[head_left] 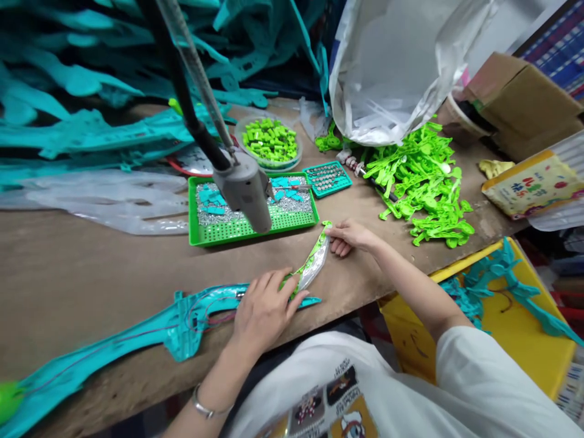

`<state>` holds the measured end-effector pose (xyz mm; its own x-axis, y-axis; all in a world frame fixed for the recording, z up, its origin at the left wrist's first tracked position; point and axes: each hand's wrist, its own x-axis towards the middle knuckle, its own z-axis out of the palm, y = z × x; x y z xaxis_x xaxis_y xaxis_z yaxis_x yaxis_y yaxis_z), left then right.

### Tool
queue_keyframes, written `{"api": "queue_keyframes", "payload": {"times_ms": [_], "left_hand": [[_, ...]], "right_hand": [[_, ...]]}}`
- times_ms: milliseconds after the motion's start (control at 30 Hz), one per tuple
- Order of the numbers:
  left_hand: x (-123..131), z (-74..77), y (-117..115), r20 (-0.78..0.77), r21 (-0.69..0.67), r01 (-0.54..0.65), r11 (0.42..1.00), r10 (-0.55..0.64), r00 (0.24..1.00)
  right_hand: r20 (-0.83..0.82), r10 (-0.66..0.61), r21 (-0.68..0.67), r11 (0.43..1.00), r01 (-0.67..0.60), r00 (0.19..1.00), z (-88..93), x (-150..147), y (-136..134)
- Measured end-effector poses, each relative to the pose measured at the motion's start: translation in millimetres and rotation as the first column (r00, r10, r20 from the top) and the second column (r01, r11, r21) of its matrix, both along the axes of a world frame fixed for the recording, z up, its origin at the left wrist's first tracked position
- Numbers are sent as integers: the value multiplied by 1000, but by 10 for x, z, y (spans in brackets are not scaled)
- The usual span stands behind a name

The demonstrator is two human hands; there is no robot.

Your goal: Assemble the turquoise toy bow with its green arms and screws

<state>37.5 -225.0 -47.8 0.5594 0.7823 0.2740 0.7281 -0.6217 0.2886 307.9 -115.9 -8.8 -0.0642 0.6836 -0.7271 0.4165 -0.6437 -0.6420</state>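
Observation:
A long teal plastic toy sword half-shell (132, 340) lies at the table's front edge, with thin wires and small parts along its inside. My left hand (265, 307) is closed over its right end, thumb and fingers also against the lower end of a curved piece. That curved piece (314, 258) has a bright green plastic strip along one edge and a clear or silvery body. My right hand (349, 236) pinches its upper end between thumb and fingers. What lies beneath my left palm is hidden.
A green tray (250, 234) holds screws and teal bits, under an overhanging electric screwdriver (244, 188). Behind stand a bowl of green parts (269, 143) and a teal rack (327, 178). Green pieces (424, 182) pile up right, near a yellow bin (410, 328). Teal shells (91, 79) are heaped left.

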Motion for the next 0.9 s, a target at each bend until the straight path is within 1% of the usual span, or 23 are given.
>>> {"api": "queue_keyframes", "payload": {"times_ms": [200, 333, 400, 433, 467, 500, 533, 600, 633, 700, 767, 867, 900], "left_hand": [[-1, -16, 15, 0, 57, 4, 998, -4, 1000], [5, -29, 20, 7, 54, -2, 999, 1, 1000], [3, -42, 22, 7, 38, -5, 999, 5, 1000], [1, -48, 23, 6, 29, -5, 1000, 5, 1000], [-1, -51, 25, 6, 21, -3, 1000, 3, 1000], [-4, -52, 27, 7, 15, -1, 1000, 0, 1000], [-6, -49, 28, 8, 13, 2, 1000, -2, 1000], [-8, -35, 25, 9, 18, 0, 1000, 0, 1000], [-7, -25, 22, 9, 22, -4, 1000, 4, 1000], [-3, -5, 11, 1, 24, -13, 1000, 13, 1000], [-1, 9, -1, -15, 9, -17, 1000, 17, 1000], [-8, 19, -12, -29, -22, -9, 1000, 9, 1000], [-12, 20, -12, -26, -25, -5, 1000, 5, 1000]], "right_hand": [[29, 116, -38, 993, -115, 993, -22, 63, 137], [92, 200, -38, 980, -197, 975, -53, 105, 195], [137, 224, -1, 974, -226, 965, -40, 127, 220], [174, 219, 55, 971, -232, 960, -20, 144, 244], [221, 196, 140, 963, -229, 955, 10, 166, 279], [274, 150, 248, 943, -221, 950, 49, 194, 329], [325, 87, 365, 907, -210, 942, 94, 226, 392], [392, -50, 564, 802, -198, 918, 183, 295, 545], [407, -95, 622, 757, -199, 909, 217, 324, 622], [416, -135, 685, 697, -213, 899, 248, 356, 737], [428, -118, 723, 639, -261, 896, 229, 344, 762], [460, -25, 748, 550, -372, 888, 161, 270, 623], [473, 13, 742, 532, -407, 881, 139, 244, 548]]}}
